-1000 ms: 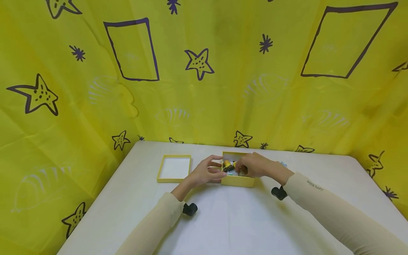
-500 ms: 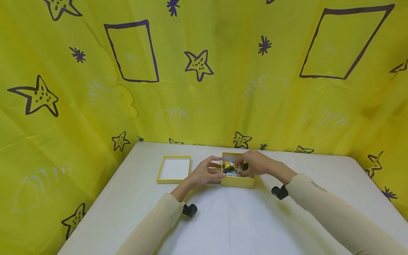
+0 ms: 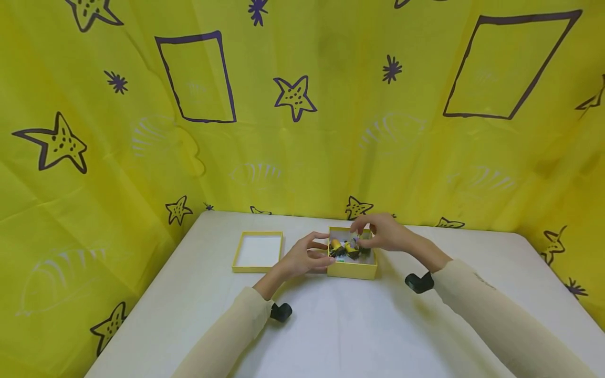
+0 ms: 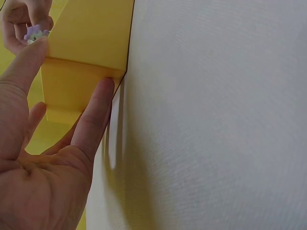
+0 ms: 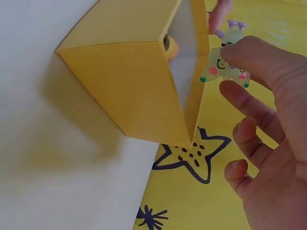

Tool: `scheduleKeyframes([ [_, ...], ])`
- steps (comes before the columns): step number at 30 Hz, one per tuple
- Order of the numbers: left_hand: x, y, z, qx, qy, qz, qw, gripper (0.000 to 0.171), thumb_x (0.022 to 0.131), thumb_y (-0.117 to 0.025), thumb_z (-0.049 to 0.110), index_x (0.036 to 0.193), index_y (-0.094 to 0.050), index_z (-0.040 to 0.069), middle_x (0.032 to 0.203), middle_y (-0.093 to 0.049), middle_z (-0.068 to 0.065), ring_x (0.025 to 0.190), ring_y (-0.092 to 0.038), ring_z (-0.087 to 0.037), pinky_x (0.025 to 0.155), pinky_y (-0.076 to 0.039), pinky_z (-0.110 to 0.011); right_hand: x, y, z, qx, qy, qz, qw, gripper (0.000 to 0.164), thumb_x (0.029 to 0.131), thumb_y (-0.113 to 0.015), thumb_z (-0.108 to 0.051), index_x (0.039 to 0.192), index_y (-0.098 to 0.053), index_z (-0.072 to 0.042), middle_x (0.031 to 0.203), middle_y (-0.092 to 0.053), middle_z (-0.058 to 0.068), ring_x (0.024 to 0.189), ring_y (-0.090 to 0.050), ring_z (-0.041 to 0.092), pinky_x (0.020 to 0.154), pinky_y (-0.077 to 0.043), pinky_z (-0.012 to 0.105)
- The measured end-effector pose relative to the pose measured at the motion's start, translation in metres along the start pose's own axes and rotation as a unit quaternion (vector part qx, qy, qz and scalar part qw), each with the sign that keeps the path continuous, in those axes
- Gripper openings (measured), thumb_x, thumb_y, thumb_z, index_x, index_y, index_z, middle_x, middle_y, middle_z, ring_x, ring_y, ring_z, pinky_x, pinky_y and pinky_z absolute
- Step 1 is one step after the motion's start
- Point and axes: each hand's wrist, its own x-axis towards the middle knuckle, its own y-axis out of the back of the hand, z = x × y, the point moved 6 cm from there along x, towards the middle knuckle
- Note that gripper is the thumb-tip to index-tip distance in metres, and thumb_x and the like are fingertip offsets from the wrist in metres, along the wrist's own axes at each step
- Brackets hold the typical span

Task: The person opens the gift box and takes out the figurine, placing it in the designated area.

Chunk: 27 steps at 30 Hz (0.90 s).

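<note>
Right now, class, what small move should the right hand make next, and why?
Probably lift the pale figurine slightly before going sideways: the right hand pinches it just above the open yellow box, close to the rim and the toys inside, while the left hand touches the box's side.

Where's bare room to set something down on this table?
Free: the white tabletop between both beige sleeves, and right of the right sleeve. Crowded: around the open yellow rectangular box, where left hand and right hand work.
</note>
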Motion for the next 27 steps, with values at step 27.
scheduleKeyframes([
  [27,0.0,-0.001,-0.001,-0.005,0.005,-0.008,0.9999,0.071,0.092,-0.08,0.016,0.153,-0.044,0.011,0.139,-0.056,-0.02,0.12,-0.064,-0.031,0.091,-0.06,-0.038,-0.029,0.035,0.019,0.051,-0.064,0.073,0.994,0.025,0.09,-0.08,-0.012,0.114,-0.074,-0.009,0.098,-0.069,0.009,0.075,-0.051,0.021,0.061,-0.043,0.026],
])
